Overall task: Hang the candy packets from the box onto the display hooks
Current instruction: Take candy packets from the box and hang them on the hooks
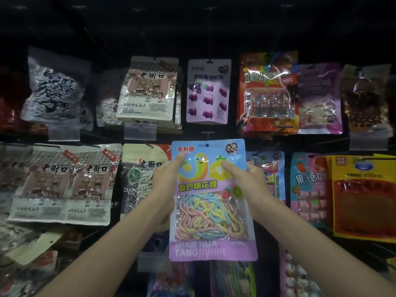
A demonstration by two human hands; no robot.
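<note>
Candy packet (211, 202) of pastel sour strings held upright, gripped at both edges by left hand (166, 179) and right hand (246, 179); purple gummy packet (207, 91) hung directly above it

Can see only the thumbs of the left hand (165, 181) and right hand (246, 179) on the candy packet (211, 211), the fingers tucked behind it, as are most of the packets at six o'clock. Cannot read the smeared print on the grey packet (56, 88) at ten o'clock, nor make out anything in the dark at twelve o'clock. Cut by the edge at three o'clock, the orange packet (364, 200); at nine o'clock, a dim red packet (8, 112).
</note>
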